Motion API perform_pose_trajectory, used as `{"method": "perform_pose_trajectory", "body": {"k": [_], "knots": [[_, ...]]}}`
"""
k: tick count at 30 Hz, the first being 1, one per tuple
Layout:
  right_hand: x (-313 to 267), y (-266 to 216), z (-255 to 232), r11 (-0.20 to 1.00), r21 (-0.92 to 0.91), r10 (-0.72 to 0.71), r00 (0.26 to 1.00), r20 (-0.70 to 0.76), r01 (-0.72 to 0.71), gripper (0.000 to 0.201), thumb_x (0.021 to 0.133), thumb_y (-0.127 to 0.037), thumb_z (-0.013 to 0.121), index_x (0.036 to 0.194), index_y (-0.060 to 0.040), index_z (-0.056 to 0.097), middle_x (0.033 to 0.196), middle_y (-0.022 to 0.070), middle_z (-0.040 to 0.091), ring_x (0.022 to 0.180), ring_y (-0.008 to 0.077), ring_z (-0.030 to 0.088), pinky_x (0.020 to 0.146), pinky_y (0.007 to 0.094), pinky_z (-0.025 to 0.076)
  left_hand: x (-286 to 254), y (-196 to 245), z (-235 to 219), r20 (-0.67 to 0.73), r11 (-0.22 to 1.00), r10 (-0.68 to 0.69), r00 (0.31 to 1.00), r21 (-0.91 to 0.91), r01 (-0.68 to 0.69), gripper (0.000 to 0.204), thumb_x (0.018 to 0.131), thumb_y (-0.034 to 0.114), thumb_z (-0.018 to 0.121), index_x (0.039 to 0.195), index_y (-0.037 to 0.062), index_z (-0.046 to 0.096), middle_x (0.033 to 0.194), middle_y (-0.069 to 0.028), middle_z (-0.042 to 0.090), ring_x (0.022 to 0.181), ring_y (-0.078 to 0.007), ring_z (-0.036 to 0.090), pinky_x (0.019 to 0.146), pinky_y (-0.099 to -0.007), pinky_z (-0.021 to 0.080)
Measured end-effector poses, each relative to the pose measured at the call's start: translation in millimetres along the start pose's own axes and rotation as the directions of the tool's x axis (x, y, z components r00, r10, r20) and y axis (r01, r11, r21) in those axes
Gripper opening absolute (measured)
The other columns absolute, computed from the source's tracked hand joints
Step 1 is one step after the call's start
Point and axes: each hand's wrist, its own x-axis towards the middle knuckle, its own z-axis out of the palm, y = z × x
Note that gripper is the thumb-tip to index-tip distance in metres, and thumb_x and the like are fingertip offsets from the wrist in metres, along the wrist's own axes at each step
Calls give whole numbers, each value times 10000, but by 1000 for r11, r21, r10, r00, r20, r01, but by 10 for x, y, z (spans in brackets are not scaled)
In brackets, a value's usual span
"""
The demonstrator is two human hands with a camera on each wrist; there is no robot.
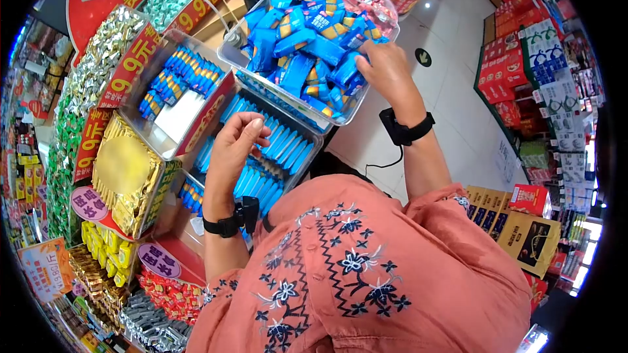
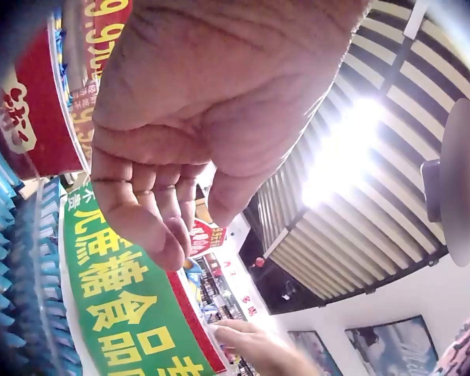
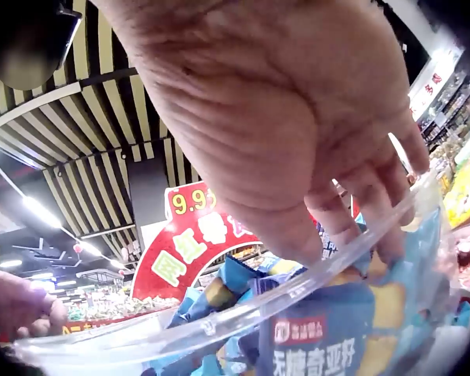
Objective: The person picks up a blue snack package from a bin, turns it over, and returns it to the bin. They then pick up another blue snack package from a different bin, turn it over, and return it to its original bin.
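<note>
Many blue biscuit packets (image 1: 307, 42) fill a clear plastic bin (image 1: 392, 34). My right hand (image 1: 390, 73) reaches over the bin's right-hand rim, its loosely bent fingers down among the packets. In the right wrist view the fingers (image 3: 368, 200) dip behind the clear rim (image 3: 219, 319), beside a packet (image 3: 321, 333) with white lettering; no packet shows pinched between them. My left hand (image 1: 239, 140) hangs over a lower bin of light-blue wrapped packets (image 1: 288, 147). Its fingers (image 2: 145, 184) curl loosely with nothing in them.
Left of the bin, a compartment holds small blue packets (image 1: 190, 72) behind a red sign panel (image 1: 208, 114). Gold packets (image 1: 131, 206) and green-wrapped sweets (image 1: 62, 150) lie further left. A tiled floor (image 1: 451, 98) runs along the right, beside shelves with red boxes (image 1: 504, 75).
</note>
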Motion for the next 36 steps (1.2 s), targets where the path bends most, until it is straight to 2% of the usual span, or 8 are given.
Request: {"method": "perform_pose_trajectory", "body": {"k": [5, 8, 11, 14, 20, 26, 30, 36], "knots": [[7, 40, 63, 996, 89, -19, 997, -80, 26, 168, 779, -174, 658, 857, -26, 669, 803, 195, 669, 783, 383, 636, 717, 515, 488, -27, -21, 23, -5, 1000, -11, 1000, -3, 11, 346, 994, 367, 624, 1157, 62, 614, 960, -47, 675, 814, -114, 634, 679, -243, 492], [5, -22, -14, 965, 259, 45, 998, -49, -31, 152, 785, -134, 641, 888, -26, 674, 801, 187, 669, 789, 384, 630, 734, 501, 486, -11, -56, 33, -3, 1000, -22, 1000, -1, 22, 345, 994, 363, 626, 1155, 59, 613, 959, -47, 675, 812, -111, 631, 677, -242, 491], [-10, -96, -144, 923, 384, -2, 999, 37, -12, 134, 811, -72, 605, 918, -41, 680, 822, 165, 669, 834, 377, 620, 767, 466, 487, 0, -63, 39, 5, 1000, -25, 1000, -2, 25, 347, 995, 363, 625, 1153, 55, 613, 960, -47, 676, 809, -110, 629, 674, -241, 489], [-44, -45, -43, 944, 326, -34, 999, -29, 42, 119, 836, -29, 585, 916, -48, 672, 854, 150, 660, 873, 361, 609, 792, 435, 485, 4, -74, 46, 12, 1000, -28, 1000, -6, 28, 353, 994, 366, 625, 1152, 49, 613, 960, -50, 677, 809, -112, 629, 674, -240, 488], [-41, -137, -105, 894, 444, -39, 997, -61, 62, 48, 856, -45, 611, 887, -45, 648, 883, 135, 651, 890, 346, 597, 774, 434, 477, -3, -83, 61, 3, 1000, -31, 1000, -5, 31, 358, 990, 361, 631, 1152, 42, 615, 961, -55, 677, 810, -117, 630, 679, -246, 488], [-41, 10, 45, 966, 234, -67, 983, -169, 107, 161, 793, 0, 578, 946, -29, 616, 884, 111, 621, 859, 318, 597, 765, 417, 487, -28, -100, 61, -8, 999, -50, 999, -12, 49, 352, 991, 353, 628, 1149, 39, 614, 955, -55, 671, 824, -120, 626, 692, -251, 487], [-103, 32, 30, 996, 93, 5, 997, -77, 2, 157, 777, -27, 616, 923, -81, 636, 908, 114, 632, 906, 353, 597, 768, 470, 487, -47, -124, 25, -13, 998, -60, 998, -22, 59, 355, 991, 363, 623, 1138, 41, 612, 957, -53, 665, 837, -120, 621, 699, -252, 484], [-84, 26, 4, 994, 86, -68, 996, -60, 73, 68, 780, -69, 629, 847, -70, 615, 834, 111, 636, 871, 338, 598, 766, 457, 476, -47, -130, 23, -12, 998, -66, 998, -20, 66, 343, 993, 359, 616, 1131, 45, 613, 958, -49, 665, 840, -122, 622, 703, -255, 483]]}}
